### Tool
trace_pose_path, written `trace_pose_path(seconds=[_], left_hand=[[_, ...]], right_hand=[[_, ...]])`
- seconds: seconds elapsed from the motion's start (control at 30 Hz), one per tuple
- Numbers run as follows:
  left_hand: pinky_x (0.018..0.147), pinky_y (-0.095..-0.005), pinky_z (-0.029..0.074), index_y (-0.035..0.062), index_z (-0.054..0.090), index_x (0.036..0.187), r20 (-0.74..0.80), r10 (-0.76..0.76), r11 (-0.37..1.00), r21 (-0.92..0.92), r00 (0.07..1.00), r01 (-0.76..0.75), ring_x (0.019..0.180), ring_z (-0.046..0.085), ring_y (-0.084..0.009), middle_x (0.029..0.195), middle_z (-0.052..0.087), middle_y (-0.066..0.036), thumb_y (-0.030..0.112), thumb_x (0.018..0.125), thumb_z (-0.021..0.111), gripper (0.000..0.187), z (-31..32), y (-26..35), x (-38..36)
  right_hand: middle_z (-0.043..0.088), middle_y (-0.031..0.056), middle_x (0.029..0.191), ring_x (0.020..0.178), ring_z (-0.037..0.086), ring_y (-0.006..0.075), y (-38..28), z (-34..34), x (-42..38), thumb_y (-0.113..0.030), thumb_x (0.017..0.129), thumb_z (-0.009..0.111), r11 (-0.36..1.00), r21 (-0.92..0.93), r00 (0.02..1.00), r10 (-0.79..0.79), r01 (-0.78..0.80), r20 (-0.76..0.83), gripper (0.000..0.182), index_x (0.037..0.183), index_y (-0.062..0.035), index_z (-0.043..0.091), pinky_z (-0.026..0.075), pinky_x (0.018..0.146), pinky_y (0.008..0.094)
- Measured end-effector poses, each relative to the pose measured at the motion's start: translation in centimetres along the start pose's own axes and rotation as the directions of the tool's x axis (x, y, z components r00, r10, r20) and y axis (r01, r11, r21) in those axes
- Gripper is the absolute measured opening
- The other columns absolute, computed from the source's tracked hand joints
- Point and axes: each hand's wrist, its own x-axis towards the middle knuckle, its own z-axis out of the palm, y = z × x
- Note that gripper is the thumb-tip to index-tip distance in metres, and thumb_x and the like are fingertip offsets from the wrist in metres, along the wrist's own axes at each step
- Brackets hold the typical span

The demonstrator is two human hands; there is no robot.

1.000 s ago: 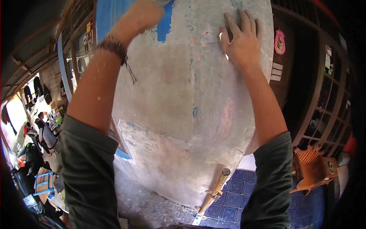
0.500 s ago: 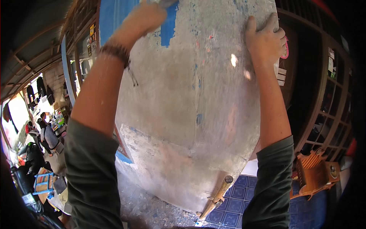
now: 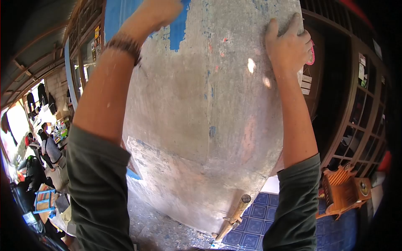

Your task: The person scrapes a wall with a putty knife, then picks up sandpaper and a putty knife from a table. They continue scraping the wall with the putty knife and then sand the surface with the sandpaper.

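In front of me stands a grey wall face [image 3: 176,100] with worn, scraped patches. Blue paint [image 3: 178,31] remains on its upper left. My left hand [image 3: 161,12] is closed near that paint, at the top edge of the view and blurred. A grey, flat scraper blade showed from this fist earlier; now it is out of sight. Dark bracelets [image 3: 123,46] circle the left wrist. My right hand [image 3: 289,48] rests with spread fingers on the wall's right edge, some fingertips bending round the corner. Something pink [image 3: 311,53] shows behind them.
A bamboo pole [image 3: 234,215] leans at the wall's lower right, over blue floor tiles [image 3: 253,224]. To the right is a wooden chair [image 3: 338,188]. Paint flakes litter the ground [image 3: 163,226]. At far left, a person in a striped top [image 3: 52,149] sits beyond a small blue-framed stool [image 3: 45,201].
My left hand has shifted slightly up and left, and its blade has left the view. The right hand keeps its place on the wall edge while the view shifts a little.
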Motion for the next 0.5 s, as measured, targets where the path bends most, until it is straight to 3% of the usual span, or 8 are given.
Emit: trace_pose_path(seconds=[0.13,0.2,0.23,0.3,0.33,0.4,0.43,0.5], left_hand=[[0.039,-0.0337,0.036,-0.0003,0.065,0.108,0.319,-0.290,0.847,-0.353,0.902,0.397,0.045,0.046,-0.0160,0.063,0.053,-0.008,0.018,0.081,0.056,0.033,-4.8,2.8,-1.1],[0.058,-0.0444,0.052,-0.0107,0.067,0.078,0.374,-0.312,0.945,0.025,0.874,0.326,0.062,0.067,-0.0366,0.072,0.066,-0.026,0.020,0.089,0.046,0.039,-4.6,2.9,1.8],[0.058,-0.0444,0.052,-0.0107,0.067,0.078,0.377,-0.314,0.944,0.028,0.872,0.328,0.062,0.067,-0.0366,0.072,0.066,-0.026,0.020,0.089,0.046,0.039,-4.4,2.6,2.0],[0.055,-0.0429,0.052,-0.0105,0.066,0.082,0.530,-0.038,0.890,0.403,0.847,-0.212,0.058,0.066,-0.0355,0.072,0.067,-0.023,0.021,0.088,0.048,0.037,-4.4,1.6,1.6],[0.055,-0.0429,0.052,-0.0105,0.066,0.082,0.527,-0.040,0.888,0.409,0.849,-0.212,0.058,0.066,-0.0355,0.072,0.067,-0.023,0.021,0.088,0.048,0.037,-3.7,0.6,1.0],[0.058,-0.0423,0.054,-0.0086,0.068,0.086,0.062,0.058,0.998,-0.042,0.996,-0.056,0.059,0.067,-0.0334,0.073,0.067,-0.023,0.022,0.087,0.050,0.035,-1.5,-1.1,-0.3],[0.058,-0.0423,0.054,-0.0086,0.068,0.086,0.053,0.062,0.997,-0.045,0.997,-0.060,0.059,0.067,-0.0334,0.073,0.067,-0.023,0.022,0.087,0.050,0.035,-1.7,-1.3,1.0],[0.086,-0.0439,0.052,-0.0019,0.072,0.094,0.519,-0.102,0.935,0.341,0.849,-0.096,0.088,0.070,-0.0285,0.092,0.067,-0.028,0.030,0.086,0.053,0.038,-3.2,-0.5,3.1]], right_hand=[[0.056,0.0293,0.101,0.086,0.056,0.0395,-0.1,0.0,0.1,-0.042,0.079,0.059,1.000,0.018,1.000,-0.005,0.005,-0.031,0.065,0.130,-0.0021,0.050,0.045,0.073,0.0488],[0.057,0.0292,0.101,0.086,0.056,0.0393,-0.2,-0.1,0.0,-0.042,0.079,0.059,1.000,0.027,1.000,0.010,-0.010,-0.005,0.064,0.129,-0.0020,0.050,0.045,0.073,0.0487],[0.057,0.0289,0.101,0.085,0.056,0.0392,-0.1,-0.1,0.0,-0.041,0.079,0.059,1.000,0.019,1.000,-0.001,0.001,-0.019,0.064,0.129,-0.0021,0.050,0.045,0.073,0.0486],[0.057,0.0287,0.100,0.085,0.056,0.0391,-0.1,-0.1,-0.2,-0.041,0.079,0.059,1.000,0.020,1.000,-0.015,0.015,-0.025,0.064,0.129,-0.0022,0.050,0.044,0.073,0.0485],[0.057,0.0285,0.100,0.085,0.056,0.0390,-0.1,0.0,-0.1,-0.041,0.079,0.059,1.000,0.018,0.999,-0.015,0.015,-0.032,0.063,0.128,-0.0023,0.050,0.044,0.074,0.0485],[0.057,0.0283,0.100,0.085,0.056,0.0389,0.0,0.2,0.2,-0.041,0.079,0.059,1.000,0.010,0.999,-0.008,0.008,-0.051,0.063,0.128,-0.0025,0.050,0.044,0.074,0.0485],[0.057,0.0281,0.101,0.086,0.056,0.0388,-0.2,0.3,0.2,-0.042,0.079,0.059,1.000,0.006,0.998,0.001,-0.001,-0.058,0.063,0.128,-0.0027,0.050,0.044,0.074,0.0484],[0.057,0.0279,0.101,0.086,0.056,0.0386,-0.2,0.1,-0.1,-0.042,0.079,0.059,1.000,0.002,0.999,0.006,-0.006,-0.044,0.063,0.127,-0.0029,0.050,0.044,0.074,0.0483]])
